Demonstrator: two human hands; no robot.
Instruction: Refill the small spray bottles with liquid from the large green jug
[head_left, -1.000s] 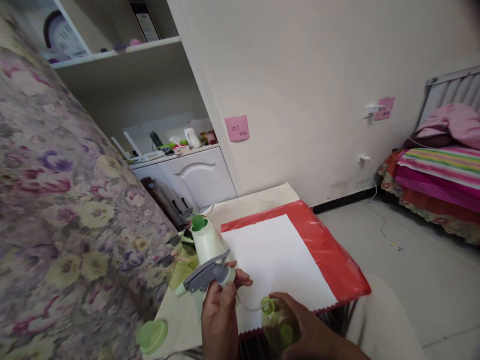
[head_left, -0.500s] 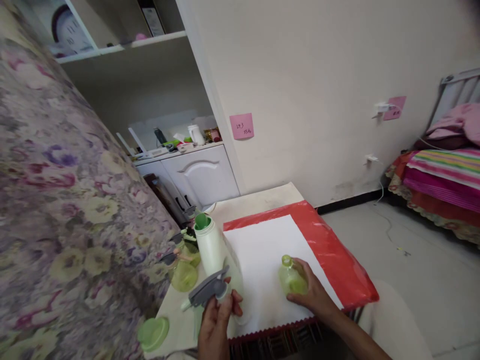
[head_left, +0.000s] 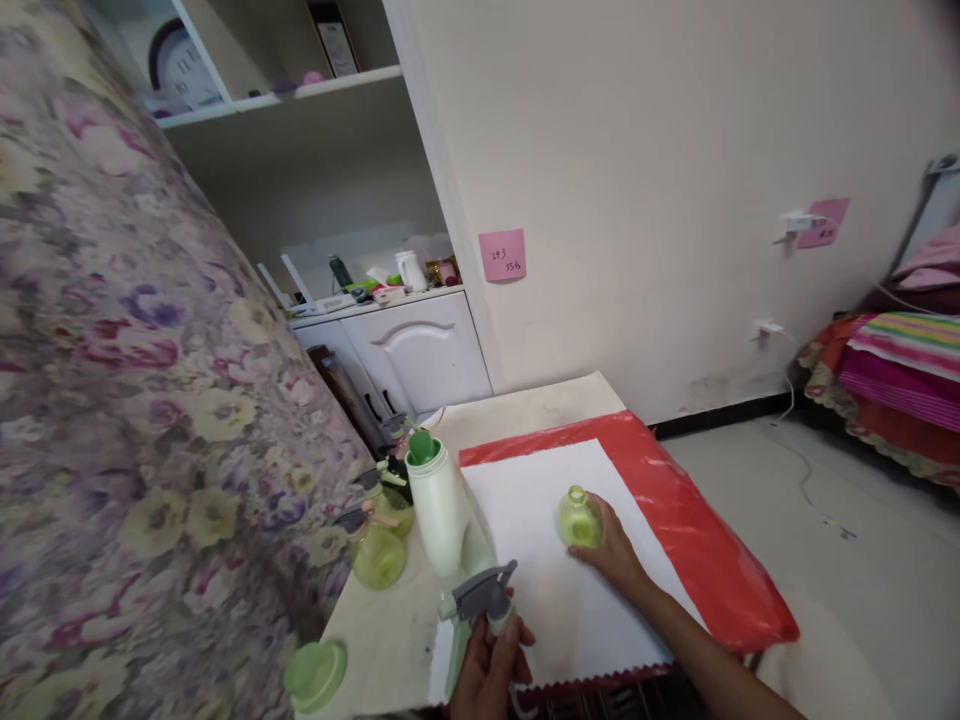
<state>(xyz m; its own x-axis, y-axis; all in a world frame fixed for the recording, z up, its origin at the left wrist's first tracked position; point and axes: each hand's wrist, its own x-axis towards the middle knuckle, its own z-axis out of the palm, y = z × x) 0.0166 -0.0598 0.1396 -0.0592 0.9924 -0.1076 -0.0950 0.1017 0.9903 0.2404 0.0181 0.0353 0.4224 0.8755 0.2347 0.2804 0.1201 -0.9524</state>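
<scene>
My left hand (head_left: 491,665) is closed around the collar of a grey spray nozzle (head_left: 480,595) at the front of the table. My right hand (head_left: 609,545) grips a small yellow-green bottle (head_left: 579,518) from its right side, upright with its open neck up, over a white sheet (head_left: 555,580). Just beyond the nozzle stands a tall pale green jug (head_left: 442,500) with something green in its mouth. Left of it are yellow-green spray bottles (head_left: 379,555) with grey spray heads. A green round lid (head_left: 315,677) lies at the table's front left corner.
Red plastic sheeting (head_left: 697,540) covers the table's right side under the white sheet. A flowered curtain (head_left: 172,400) hangs close on the left. Behind are a white cabinet (head_left: 427,345) and a wall with a pink note (head_left: 503,256). A bed (head_left: 900,370) stands at the far right.
My left hand has moved right with the spray nozzle, nearer the white sheet. My right hand has shifted slightly away from me with the bottle. The whole view has swung a little left.
</scene>
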